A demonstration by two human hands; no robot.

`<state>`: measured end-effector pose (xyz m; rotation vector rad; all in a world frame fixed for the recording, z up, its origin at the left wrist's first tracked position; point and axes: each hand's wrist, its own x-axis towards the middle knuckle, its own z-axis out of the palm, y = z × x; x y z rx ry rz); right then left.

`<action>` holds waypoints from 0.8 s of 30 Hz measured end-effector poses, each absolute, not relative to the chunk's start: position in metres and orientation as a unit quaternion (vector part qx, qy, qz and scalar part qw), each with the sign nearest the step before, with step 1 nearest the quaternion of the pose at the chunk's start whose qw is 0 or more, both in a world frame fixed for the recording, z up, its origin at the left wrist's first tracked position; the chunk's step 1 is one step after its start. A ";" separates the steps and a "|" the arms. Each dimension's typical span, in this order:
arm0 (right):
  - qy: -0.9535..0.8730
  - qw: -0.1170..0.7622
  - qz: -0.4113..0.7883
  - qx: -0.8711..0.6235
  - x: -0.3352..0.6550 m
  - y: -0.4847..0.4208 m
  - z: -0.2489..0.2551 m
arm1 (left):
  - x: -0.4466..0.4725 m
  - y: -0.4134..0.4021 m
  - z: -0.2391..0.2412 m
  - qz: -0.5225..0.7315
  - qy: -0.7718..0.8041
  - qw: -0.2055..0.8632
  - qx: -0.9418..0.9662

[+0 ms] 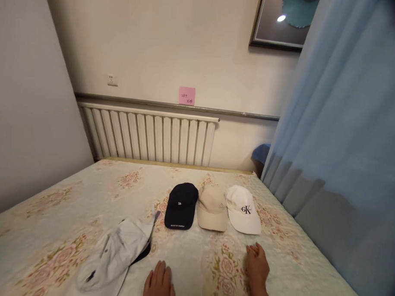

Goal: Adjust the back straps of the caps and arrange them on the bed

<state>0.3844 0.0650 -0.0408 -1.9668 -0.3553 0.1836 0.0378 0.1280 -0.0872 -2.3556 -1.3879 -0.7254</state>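
Note:
My left hand (pixel 158 282) lies palm down on the flowered bedspread (pixel 193 260) at the bottom edge, fingers stretched out, holding nothing. To its left is a crumpled white cap (pixel 116 253) with a small dark emblem; a black part shows beneath its right side. My right hand (pixel 257 264) rests just in front of a white cap with dark letters (pixel 243 210), not touching it. Its fingers are loosely bent, with nothing visible in them. Left of that cap sit a beige cap (pixel 212 207) and a dark navy cap (pixel 181 206), side by side in a row, brims facing me.
A white radiator (pixel 152 135) stands behind the bed's far edge, with a pipe and a pink note (pixel 187 96) above it. A blue curtain (pixel 346 149) hangs along the right side. A pale upright panel (pixel 31 94) borders the left.

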 end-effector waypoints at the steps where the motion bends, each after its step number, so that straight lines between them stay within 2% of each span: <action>1: -0.163 0.529 0.076 -0.830 0.375 0.059 -0.041 | 0.041 0.124 -0.081 -0.252 -0.504 0.138 -0.815; 8: -0.253 0.486 0.064 -0.834 0.322 0.024 -0.047 | 0.041 0.104 -0.050 -0.217 -0.513 0.096 -0.825; 17: -0.494 0.399 -0.080 -0.768 0.279 -0.008 -0.101 | 0.035 0.100 -0.061 -0.228 -0.510 0.112 -0.822; 24: -0.599 0.338 -0.176 -0.704 0.271 -0.020 -0.114 | 0.016 0.094 -0.075 -0.231 -0.457 0.161 -0.844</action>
